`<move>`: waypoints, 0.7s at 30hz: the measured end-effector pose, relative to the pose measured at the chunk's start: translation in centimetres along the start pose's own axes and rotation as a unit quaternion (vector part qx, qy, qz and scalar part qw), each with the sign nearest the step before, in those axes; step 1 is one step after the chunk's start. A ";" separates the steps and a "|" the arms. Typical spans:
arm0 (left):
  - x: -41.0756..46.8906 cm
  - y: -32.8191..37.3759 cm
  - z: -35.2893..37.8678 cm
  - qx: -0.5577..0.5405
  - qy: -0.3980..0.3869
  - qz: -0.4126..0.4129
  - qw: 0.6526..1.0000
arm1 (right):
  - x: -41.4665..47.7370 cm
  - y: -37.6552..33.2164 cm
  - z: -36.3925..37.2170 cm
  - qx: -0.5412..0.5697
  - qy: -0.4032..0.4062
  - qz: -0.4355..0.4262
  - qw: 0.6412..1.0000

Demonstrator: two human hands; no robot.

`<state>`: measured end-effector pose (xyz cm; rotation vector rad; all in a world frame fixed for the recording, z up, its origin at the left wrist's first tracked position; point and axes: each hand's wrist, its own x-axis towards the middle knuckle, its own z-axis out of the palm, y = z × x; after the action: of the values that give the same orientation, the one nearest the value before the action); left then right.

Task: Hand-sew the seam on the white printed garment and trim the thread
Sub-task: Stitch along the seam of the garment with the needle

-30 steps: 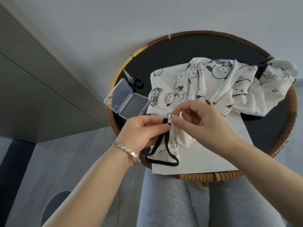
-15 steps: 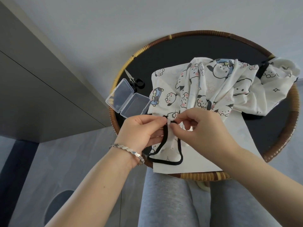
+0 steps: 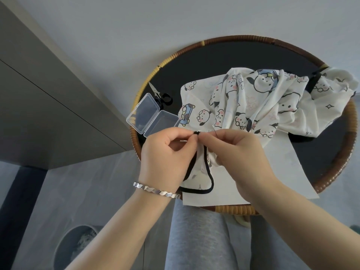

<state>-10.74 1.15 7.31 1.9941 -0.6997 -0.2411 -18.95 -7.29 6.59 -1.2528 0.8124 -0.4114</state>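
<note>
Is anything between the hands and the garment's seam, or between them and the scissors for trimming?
Nothing at the seam: the left hand and right hand both pinch the black strap on the white printed garment. The open clear box lies between the hands and the scissors, so a reach would probably go over it.

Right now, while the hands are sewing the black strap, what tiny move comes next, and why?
Probably the right hand draws the thin metal needle away to tighten the stitch: it pinches the needle beside the black fabric strap, which the left hand pinches on the white cartoon-printed garment.
</note>
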 end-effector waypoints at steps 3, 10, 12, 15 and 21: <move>-0.1 0.1 0.1 -0.035 0.004 -0.019 0.999 | -0.5 0.0 0.4 -0.025 0.001 -0.027 0.999; -0.4 -0.3 0.4 -0.071 -0.020 -0.046 0.996 | -1.1 0.1 0.4 -0.040 -0.062 -0.028 0.997; 0.0 -0.7 0.3 -0.063 -0.029 -0.057 0.996 | -0.9 0.3 0.3 -0.042 -0.079 -0.016 0.996; 0.4 -1.1 0.3 -0.030 -0.045 -0.052 0.997 | -0.4 0.6 -0.1 -0.024 -0.088 0.025 0.996; 0.9 -1.6 -0.2 -0.087 -0.076 -0.113 0.987 | 1.4 0.6 -2.2 -0.178 -0.056 -0.061 0.981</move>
<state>-9.28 1.40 6.15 1.8999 -0.5268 -0.5749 -19.73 -9.55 5.34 -1.6498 0.7353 -0.2981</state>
